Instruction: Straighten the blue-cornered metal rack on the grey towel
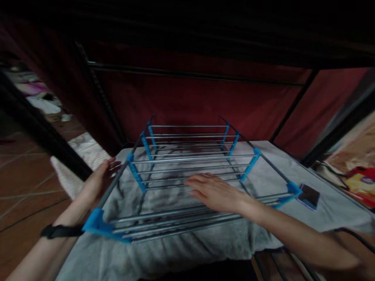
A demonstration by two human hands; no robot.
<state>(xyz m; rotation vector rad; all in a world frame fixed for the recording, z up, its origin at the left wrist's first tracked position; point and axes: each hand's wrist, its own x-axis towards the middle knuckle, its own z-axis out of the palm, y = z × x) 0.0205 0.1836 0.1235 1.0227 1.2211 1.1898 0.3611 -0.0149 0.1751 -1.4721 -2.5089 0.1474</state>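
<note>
A rack of thin metal rods with blue plastic brackets (136,173) lies on a grey cloth (175,249), reaching away from me. My left hand (101,175) is beside the rack's left side tube, its fingers apart and holding nothing; I cannot tell whether it touches the tube. A black band (61,231) circles the left wrist. Over the rack's middle, between its near rods and the shelf of rods behind them, my right hand (211,191) hovers palm down with fingers stretched out. No object shows in it.
A phone (309,196) rests on the cloth right of the rack's near corner. Dark frame posts (73,160) and red fabric (187,97) surround the surface. A striped cloth (84,150) hangs at the left. Dark cables (357,238) run at the right.
</note>
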